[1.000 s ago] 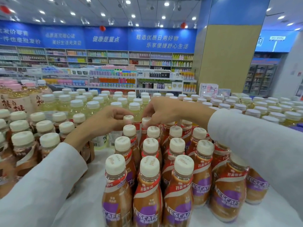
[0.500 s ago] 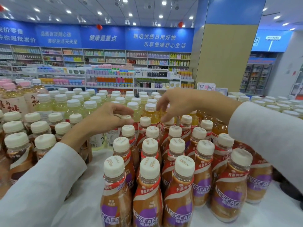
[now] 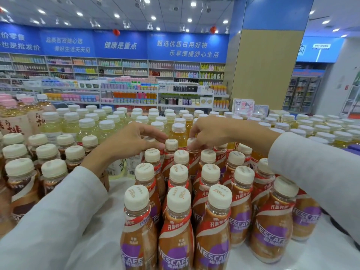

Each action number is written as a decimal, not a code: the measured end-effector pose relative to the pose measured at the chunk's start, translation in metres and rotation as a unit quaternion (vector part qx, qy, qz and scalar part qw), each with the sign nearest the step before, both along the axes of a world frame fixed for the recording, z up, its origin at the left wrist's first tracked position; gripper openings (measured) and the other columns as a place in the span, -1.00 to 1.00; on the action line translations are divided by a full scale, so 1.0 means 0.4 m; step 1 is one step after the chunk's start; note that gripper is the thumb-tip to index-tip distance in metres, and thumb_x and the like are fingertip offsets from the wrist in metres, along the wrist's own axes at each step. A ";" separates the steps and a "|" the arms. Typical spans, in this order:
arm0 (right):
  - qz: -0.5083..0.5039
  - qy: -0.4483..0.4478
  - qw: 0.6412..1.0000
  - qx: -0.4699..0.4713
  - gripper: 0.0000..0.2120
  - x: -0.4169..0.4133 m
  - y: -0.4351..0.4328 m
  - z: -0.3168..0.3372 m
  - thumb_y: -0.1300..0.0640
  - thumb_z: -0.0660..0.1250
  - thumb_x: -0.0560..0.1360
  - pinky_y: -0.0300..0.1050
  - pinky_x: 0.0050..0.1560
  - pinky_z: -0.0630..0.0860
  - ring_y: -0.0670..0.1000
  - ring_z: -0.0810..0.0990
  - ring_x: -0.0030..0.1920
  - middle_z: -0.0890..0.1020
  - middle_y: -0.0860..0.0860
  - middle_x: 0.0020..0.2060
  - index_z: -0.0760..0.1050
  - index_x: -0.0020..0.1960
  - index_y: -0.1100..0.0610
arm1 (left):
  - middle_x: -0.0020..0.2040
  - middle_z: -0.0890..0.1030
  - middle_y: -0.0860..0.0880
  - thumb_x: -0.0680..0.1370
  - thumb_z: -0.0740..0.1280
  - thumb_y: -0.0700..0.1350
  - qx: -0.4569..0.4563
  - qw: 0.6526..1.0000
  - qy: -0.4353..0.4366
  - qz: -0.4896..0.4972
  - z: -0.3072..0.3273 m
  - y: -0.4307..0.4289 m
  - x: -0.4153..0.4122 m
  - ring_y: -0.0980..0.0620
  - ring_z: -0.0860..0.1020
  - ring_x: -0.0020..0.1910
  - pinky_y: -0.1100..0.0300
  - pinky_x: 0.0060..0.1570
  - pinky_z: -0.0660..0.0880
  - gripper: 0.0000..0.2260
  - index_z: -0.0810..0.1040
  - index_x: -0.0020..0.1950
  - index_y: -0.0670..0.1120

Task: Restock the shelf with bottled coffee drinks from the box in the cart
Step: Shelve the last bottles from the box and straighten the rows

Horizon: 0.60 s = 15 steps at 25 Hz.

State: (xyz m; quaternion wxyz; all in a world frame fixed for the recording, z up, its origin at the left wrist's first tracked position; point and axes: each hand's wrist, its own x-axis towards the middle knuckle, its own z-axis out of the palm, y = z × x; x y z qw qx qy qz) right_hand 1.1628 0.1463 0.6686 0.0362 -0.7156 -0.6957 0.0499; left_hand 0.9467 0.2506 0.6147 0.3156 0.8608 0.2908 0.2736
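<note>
Several Nescafé coffee bottles (image 3: 178,230) with cream caps and brown-purple labels stand in tight rows on the white shelf top (image 3: 101,240). My left hand (image 3: 130,142) reaches to the back of the rows, its fingers and thumb curled round the cap of a coffee bottle (image 3: 149,139) that it mostly hides. My right hand (image 3: 211,133) comes in from the right, and its fingertips pinch the cap of another back-row coffee bottle (image 3: 192,141). Both sleeves are white. The box and the cart are out of view.
Pale yellow drink bottles (image 3: 106,131) fill the shelf behind the coffee rows, with an amber one (image 3: 178,134) between my hands. Darker coffee bottles (image 3: 19,182) crowd the left side, and peach drinks (image 3: 11,121) stand far left. Store aisles and a tan pillar (image 3: 266,71) lie beyond.
My right hand rose off the back row to hover over the amber bottle, then came down onto a back-row cap. My left hand has stayed on its bottle cap.
</note>
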 end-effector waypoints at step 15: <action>-0.013 0.026 1.000 -0.012 -0.67 0.010 -0.009 0.006 -0.09 0.46 0.52 -0.12 -0.02 0.63 -0.03 0.71 -0.12 0.72 -0.01 -0.08 0.66 0.12 0.13 | 0.07 0.68 0.23 0.44 0.54 -0.01 -0.035 0.999 -0.019 0.018 -0.026 0.009 0.002 0.31 0.61 0.00 0.31 -0.06 0.47 -0.77 0.70 0.08 0.14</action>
